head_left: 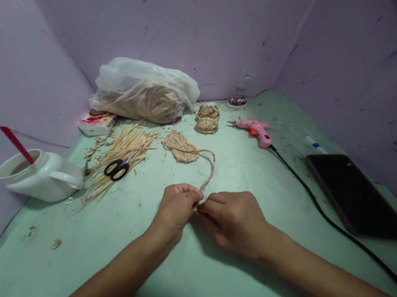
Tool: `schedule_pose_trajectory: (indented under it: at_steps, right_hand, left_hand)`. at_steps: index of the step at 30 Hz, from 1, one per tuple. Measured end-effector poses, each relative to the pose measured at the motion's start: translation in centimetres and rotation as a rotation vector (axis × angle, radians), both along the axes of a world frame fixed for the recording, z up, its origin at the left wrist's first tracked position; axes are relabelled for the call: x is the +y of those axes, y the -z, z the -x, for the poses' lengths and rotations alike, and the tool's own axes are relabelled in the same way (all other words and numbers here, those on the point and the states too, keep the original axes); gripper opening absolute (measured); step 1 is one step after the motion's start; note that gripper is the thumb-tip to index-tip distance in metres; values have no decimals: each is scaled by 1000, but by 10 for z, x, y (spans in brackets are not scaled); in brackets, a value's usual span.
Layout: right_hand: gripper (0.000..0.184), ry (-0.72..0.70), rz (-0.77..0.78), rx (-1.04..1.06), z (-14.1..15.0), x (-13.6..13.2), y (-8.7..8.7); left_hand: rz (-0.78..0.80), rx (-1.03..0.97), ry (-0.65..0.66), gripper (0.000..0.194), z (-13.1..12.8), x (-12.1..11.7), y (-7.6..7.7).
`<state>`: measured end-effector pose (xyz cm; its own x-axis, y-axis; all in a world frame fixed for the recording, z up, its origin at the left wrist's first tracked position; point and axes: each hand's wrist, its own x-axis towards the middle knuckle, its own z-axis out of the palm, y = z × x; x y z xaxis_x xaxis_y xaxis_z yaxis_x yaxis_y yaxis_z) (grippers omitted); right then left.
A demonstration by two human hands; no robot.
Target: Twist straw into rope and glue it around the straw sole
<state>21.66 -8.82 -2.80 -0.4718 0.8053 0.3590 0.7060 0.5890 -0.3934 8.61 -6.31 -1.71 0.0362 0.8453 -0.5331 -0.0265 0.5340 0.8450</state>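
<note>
My left hand (pixel 179 205) pinches the near end of a braided straw cord (pixel 213 166) between thumb and fingers. Close against it, my right hand (pixel 232 220) is closed at the same end, its fingertips touching the cord's tip; the strands between them are too small to make out. From my hands the cord curves up and away to a flat, coiled straw sole shape (pixel 181 146) lying on the table. Beyond it rest finished-looking coiled straw pieces (pixel 207 119), small and rounded.
Loose straw strips (pixel 123 147) with black-handled scissors (pixel 117 169) lie left. A white pitcher (pixel 57 175) holds a red stick. Behind are a plastic bag (pixel 146 90), small box (pixel 97 125) and bead dish (pixel 237 103). Right are a pink glue gun (pixel 255 130), its cable and a dark tablet (pixel 360 197).
</note>
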Motion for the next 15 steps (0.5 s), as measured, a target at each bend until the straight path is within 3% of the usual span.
schedule_pose_trajectory:
  at_steps: [3, 5, 8, 11, 15]
  right_hand:
    - [24, 238, 274, 381, -5, 9, -6]
    - [27, 361, 590, 609, -7, 16, -6]
    - [24, 251, 1046, 844, -7, 23, -4]
    - [16, 254, 1162, 910, -2, 23, -4]
    - [12, 309, 1092, 892, 2, 22, -3]
  left_hand:
    - [-7, -37, 34, 7, 1, 0, -2]
    - [4, -59, 60, 7, 2, 0, -4]
    - [26, -43, 114, 10, 3, 0, -5]
    - [13, 8, 149, 8, 4, 0, -4]
    - [-68, 155, 189, 5, 7, 1, -1]
